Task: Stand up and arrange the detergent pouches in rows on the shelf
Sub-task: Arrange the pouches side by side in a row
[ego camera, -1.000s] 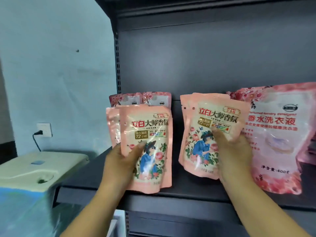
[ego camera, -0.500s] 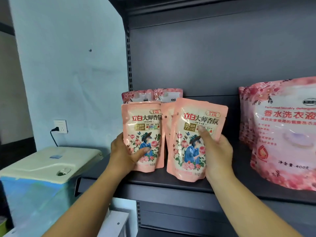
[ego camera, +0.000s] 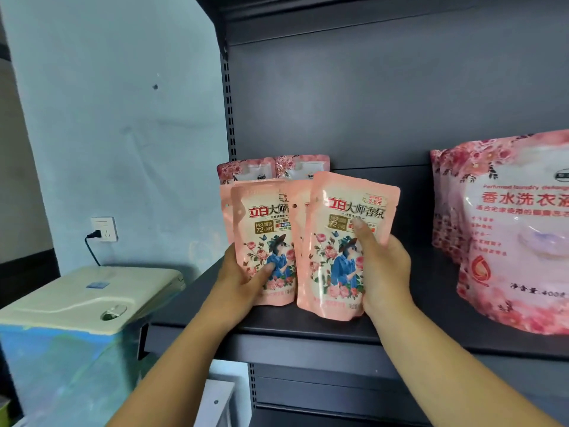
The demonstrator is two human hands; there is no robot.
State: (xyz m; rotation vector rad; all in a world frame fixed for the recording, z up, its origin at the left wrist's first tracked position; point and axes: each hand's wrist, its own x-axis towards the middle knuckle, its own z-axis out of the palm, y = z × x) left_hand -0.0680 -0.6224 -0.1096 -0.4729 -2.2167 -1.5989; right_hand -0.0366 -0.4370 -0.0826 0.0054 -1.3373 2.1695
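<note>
While the left hand [ego camera: 238, 280] grips one small pink pouch [ego camera: 264, 241] upright at the shelf [ego camera: 308, 329] front and the right hand [ego camera: 383, 272] clamps its tilted neighbour [ego camera: 341, 241] (bottom edge seemingly just touching down), the placing step looks underway, and next comes squaring that neighbour alongside.

Your left hand [ego camera: 243, 280] and right hand [ego camera: 383, 277] are bare: no gloves, rings or watch show. Both forearms rise from the frame's lower edge with no sleeve on them. Your right fingernails look short and unpainted.
</note>
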